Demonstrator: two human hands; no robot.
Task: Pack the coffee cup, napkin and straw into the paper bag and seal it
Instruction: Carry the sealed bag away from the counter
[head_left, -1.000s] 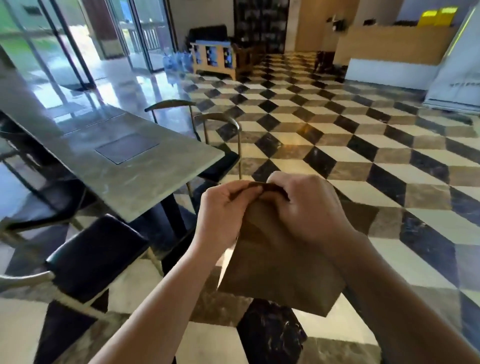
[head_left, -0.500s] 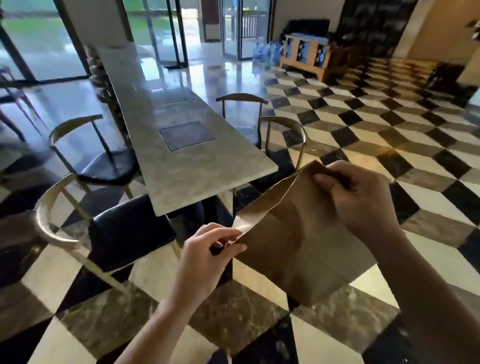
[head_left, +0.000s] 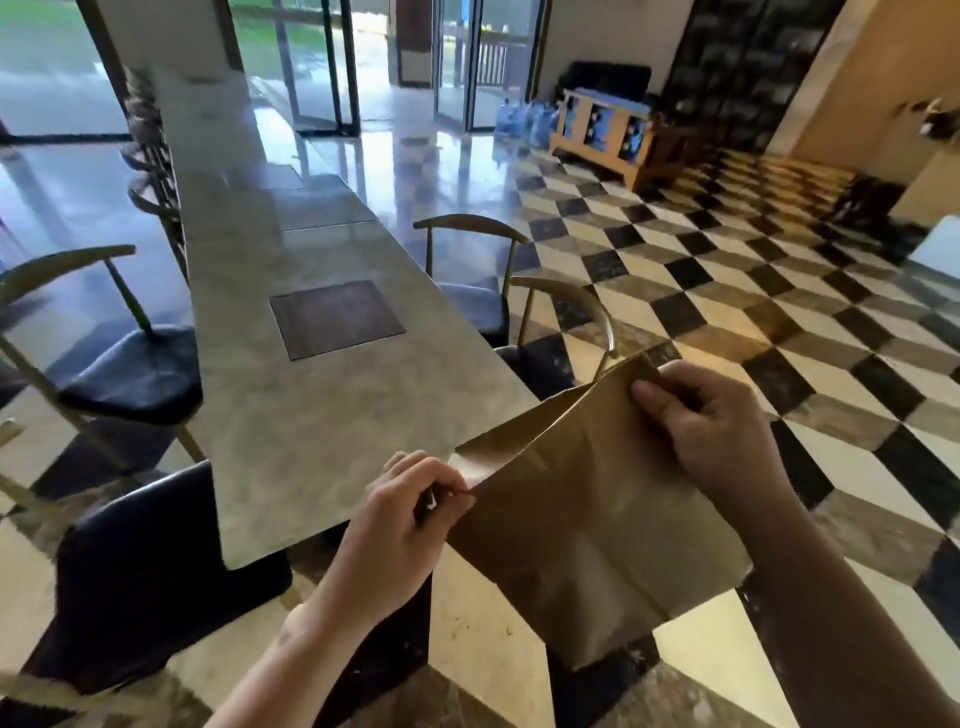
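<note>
My two hands no longer bunched together at the paper bag (head_left: 582, 519) mouth, left hand (head_left: 410, 519) now drawn down and leftward pinching one edge, right hand (head_left: 711, 431) pinching the opposite corner, mouth spread wider, long table (head_left: 311, 415) nearer.

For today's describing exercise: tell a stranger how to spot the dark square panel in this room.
Start at the long marble table running away from the person. The dark square panel sits flush in its top, nearest the end where two hands hold a paper bag. Its brown colour stands out from the pale stone; the panels further along look grey.
</note>
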